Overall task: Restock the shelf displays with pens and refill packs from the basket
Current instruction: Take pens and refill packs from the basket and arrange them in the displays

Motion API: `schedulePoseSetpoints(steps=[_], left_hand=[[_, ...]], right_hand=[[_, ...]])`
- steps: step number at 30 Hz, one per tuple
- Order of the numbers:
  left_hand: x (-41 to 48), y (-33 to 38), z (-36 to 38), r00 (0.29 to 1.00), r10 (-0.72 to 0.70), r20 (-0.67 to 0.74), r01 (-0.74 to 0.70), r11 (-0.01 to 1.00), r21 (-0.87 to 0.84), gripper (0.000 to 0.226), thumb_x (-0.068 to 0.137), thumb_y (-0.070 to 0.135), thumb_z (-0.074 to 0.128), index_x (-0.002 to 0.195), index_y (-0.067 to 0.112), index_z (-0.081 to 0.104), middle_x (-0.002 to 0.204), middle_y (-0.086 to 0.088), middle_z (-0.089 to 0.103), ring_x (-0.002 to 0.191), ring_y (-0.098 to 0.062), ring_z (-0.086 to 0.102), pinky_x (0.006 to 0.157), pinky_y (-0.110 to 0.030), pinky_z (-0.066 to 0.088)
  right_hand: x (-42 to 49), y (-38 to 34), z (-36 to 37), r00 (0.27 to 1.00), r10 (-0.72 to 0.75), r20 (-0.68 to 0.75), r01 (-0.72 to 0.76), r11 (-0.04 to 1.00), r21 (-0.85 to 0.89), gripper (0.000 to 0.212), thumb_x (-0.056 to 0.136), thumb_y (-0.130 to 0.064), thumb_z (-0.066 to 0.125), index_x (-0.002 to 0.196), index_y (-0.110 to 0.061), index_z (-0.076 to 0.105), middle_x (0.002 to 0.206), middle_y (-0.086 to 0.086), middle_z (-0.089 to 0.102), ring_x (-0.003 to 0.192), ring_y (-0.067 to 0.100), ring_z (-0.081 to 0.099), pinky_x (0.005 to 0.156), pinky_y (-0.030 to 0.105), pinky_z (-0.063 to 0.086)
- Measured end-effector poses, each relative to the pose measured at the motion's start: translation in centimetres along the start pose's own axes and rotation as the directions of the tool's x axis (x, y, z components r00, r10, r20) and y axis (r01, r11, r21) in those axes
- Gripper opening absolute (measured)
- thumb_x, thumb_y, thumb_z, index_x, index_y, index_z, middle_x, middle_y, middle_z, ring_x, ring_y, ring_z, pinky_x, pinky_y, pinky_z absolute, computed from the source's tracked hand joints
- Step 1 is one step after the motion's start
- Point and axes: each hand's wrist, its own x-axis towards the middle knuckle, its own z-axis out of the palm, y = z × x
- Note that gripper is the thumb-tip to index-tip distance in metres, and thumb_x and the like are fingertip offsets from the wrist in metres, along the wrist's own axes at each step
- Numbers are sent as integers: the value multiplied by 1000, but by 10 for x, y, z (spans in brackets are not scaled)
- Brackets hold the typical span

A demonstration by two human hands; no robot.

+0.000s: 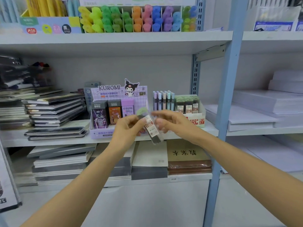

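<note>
Refill pack [151,128] hangs tilted before the front edge of the middle shelf [65,142], by the purple display box [100,133]. Our left grip [129,128] pinches it; our right grip [168,122] curls beside it, but it is too blurred to tell whether it holds the pack.

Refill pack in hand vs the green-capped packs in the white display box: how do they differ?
The refill pack tilts, cap up-left, in the air; the green-capped packs stand upright in the white display box. The left hand and right hand pinch the refill pack; the green-capped packs are untouched. Shared: green cap, red-and-white label.
</note>
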Motion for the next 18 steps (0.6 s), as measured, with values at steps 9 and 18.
schedulePoseSetpoints(steps=[9, 18], left_hand=[[10, 0, 51, 961, 239, 136, -275, 853, 444, 24, 94, 27, 60, 115, 18, 62, 107, 6, 62, 97, -7, 57, 84, -25, 46], [46, -16, 103, 823, 310, 476, -554, 258, 791, 73, 95, 37, 51, 155, 22, 12, 164, 0, 7, 150, -20, -5, 122, -43, 0]], right_hand=[[-4, 1, -52, 932, -139, -336, 125, 990, -61, 17, 96, -14, 56, 110, -21, 61, 98, 0, 67, 88, 15, 65, 72, 28, 55], [3, 17, -135, 733, -215, -645, 38, 960, -277, 13, 98, -8, 49, 103, -18, 55, 89, -10, 59, 77, -1, 59, 67, 20, 54]])
